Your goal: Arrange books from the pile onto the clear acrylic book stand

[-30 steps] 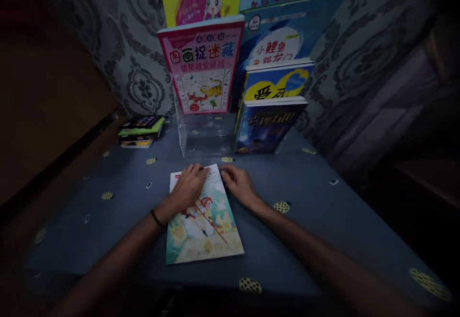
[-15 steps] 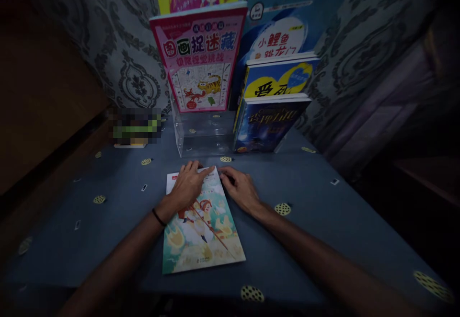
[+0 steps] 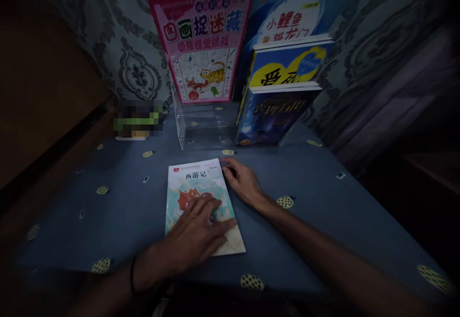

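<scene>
Nearest to me, a dark band [image 3: 132,274] circles my left wrist, and beyond it my left hand [image 3: 201,223] lies across the lower part of a pale book [image 3: 217,190], its fingers spread over the cover and gripping nothing. The book lies face up on the patterned tabletop [image 3: 309,240], its title clear above my knuckles and its lower left corner hidden under my hand and forearm. Just beside its upper right edge, my right hand [image 3: 242,180] rests with the fingers curled in; I can't tell whether they touch or pinch that edge.

To steady the cover well, I'd judge a broad, light pressure best, spread through the finger pads so the paper doesn't crease or skid. The right fingers would serve as a soft stop along the side, without bending the corner.

Farther off stands a clear rack [image 3: 208,137], its near left slot bare, with a dark blue book [image 3: 276,118] leaning at the right, a blue-and-yellow one [image 3: 287,65] behind it, and a pink picture book [image 3: 204,44] higher on the left. A pixelated stack [image 3: 134,123] sits left of the rack, before the patterned wall [image 3: 140,70].
</scene>
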`<control>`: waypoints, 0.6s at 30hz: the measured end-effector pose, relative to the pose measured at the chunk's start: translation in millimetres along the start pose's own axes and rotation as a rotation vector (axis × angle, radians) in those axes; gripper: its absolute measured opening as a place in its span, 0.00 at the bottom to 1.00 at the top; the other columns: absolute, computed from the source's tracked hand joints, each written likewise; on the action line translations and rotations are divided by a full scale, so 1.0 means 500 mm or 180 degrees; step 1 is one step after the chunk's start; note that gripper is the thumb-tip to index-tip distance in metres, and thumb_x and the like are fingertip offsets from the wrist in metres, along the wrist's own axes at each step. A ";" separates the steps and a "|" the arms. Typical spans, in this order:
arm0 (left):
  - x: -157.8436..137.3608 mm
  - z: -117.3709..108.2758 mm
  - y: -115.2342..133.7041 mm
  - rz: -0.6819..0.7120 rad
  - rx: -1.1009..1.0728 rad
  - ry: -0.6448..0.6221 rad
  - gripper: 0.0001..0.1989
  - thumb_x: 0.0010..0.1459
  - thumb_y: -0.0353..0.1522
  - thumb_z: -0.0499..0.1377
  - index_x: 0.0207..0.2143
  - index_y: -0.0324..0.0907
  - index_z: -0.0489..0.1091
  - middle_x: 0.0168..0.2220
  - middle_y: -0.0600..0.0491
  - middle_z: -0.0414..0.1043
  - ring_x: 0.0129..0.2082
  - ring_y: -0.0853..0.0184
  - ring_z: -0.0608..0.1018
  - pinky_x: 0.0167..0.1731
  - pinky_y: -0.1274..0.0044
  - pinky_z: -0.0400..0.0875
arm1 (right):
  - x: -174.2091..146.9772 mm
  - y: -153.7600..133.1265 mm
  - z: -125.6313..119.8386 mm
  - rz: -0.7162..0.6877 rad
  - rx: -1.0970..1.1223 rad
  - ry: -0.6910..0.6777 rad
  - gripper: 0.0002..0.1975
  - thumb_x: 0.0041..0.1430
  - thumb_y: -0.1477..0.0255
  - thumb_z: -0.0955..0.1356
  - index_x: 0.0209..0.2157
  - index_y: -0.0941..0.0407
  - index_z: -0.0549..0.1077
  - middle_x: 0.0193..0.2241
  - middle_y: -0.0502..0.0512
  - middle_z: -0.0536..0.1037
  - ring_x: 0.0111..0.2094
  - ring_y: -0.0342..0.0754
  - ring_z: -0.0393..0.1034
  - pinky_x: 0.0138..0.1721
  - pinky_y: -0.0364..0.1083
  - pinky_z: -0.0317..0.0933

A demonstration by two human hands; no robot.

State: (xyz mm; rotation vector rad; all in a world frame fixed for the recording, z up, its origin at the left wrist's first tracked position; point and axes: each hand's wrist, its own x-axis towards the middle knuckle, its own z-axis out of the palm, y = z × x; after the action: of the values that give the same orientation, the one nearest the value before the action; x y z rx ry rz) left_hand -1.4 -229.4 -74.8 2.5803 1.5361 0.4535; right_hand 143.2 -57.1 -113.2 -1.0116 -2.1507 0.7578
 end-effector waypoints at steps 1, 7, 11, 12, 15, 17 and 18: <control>-0.010 -0.005 0.016 0.0020 -0.0073 -0.0042 0.18 0.67 0.34 0.55 0.58 0.50 0.68 0.58 0.44 0.63 0.58 0.54 0.65 0.57 0.57 0.66 | 0.000 0.001 0.001 -0.0021 -0.0011 -0.0022 0.16 0.63 0.73 0.63 0.50 0.54 0.75 0.32 0.53 0.82 0.27 0.48 0.73 0.30 0.44 0.63; -0.032 -0.018 0.022 -0.0025 -0.0417 -0.0162 0.16 0.69 0.36 0.52 0.57 0.53 0.70 0.58 0.47 0.65 0.60 0.58 0.67 0.59 0.62 0.66 | -0.008 -0.009 0.006 -0.0472 -0.0371 -0.0008 0.17 0.64 0.73 0.61 0.49 0.57 0.75 0.43 0.62 0.80 0.45 0.57 0.74 0.48 0.54 0.67; -0.034 0.009 -0.073 -0.0778 -0.0082 0.0511 0.18 0.71 0.37 0.49 0.59 0.49 0.67 0.58 0.44 0.66 0.60 0.55 0.67 0.59 0.58 0.66 | -0.040 -0.041 0.016 -0.0866 -0.0890 -0.0052 0.17 0.65 0.73 0.61 0.50 0.57 0.75 0.54 0.67 0.75 0.54 0.62 0.68 0.53 0.63 0.64; -0.034 0.017 -0.103 -0.1153 0.0162 0.0704 0.19 0.70 0.37 0.49 0.60 0.46 0.66 0.59 0.41 0.65 0.61 0.52 0.66 0.58 0.56 0.65 | -0.051 -0.051 0.020 -0.0966 -0.0959 -0.0103 0.17 0.66 0.72 0.61 0.52 0.57 0.74 0.57 0.67 0.72 0.56 0.63 0.67 0.54 0.65 0.63; -0.034 0.032 -0.182 -0.1741 0.0477 0.0819 0.22 0.70 0.38 0.49 0.63 0.40 0.61 0.63 0.36 0.61 0.63 0.49 0.65 0.58 0.54 0.65 | -0.087 -0.086 0.031 -0.1303 -0.1042 -0.0418 0.20 0.68 0.67 0.62 0.57 0.59 0.70 0.62 0.69 0.67 0.64 0.63 0.59 0.61 0.67 0.57; -0.033 0.033 -0.214 -0.1777 0.0502 0.0778 0.22 0.70 0.36 0.47 0.62 0.38 0.61 0.63 0.36 0.61 0.62 0.51 0.67 0.58 0.56 0.66 | -0.104 -0.112 0.040 -0.1486 -0.1059 -0.0750 0.23 0.69 0.64 0.62 0.59 0.61 0.68 0.64 0.71 0.65 0.67 0.63 0.55 0.64 0.66 0.53; -0.032 0.032 -0.223 -0.1745 0.0501 0.0773 0.21 0.70 0.35 0.47 0.62 0.38 0.62 0.62 0.37 0.63 0.61 0.52 0.68 0.58 0.58 0.66 | -0.109 -0.126 0.046 -0.1549 -0.1056 -0.0939 0.25 0.69 0.63 0.62 0.61 0.63 0.66 0.64 0.71 0.64 0.67 0.62 0.54 0.65 0.65 0.52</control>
State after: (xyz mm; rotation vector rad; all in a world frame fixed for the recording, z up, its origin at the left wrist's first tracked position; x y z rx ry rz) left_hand -97.6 -188.5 -119.9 2.1159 2.3401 0.6117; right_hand 125.5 -140.6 -99.1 -0.5020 -2.6954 0.3352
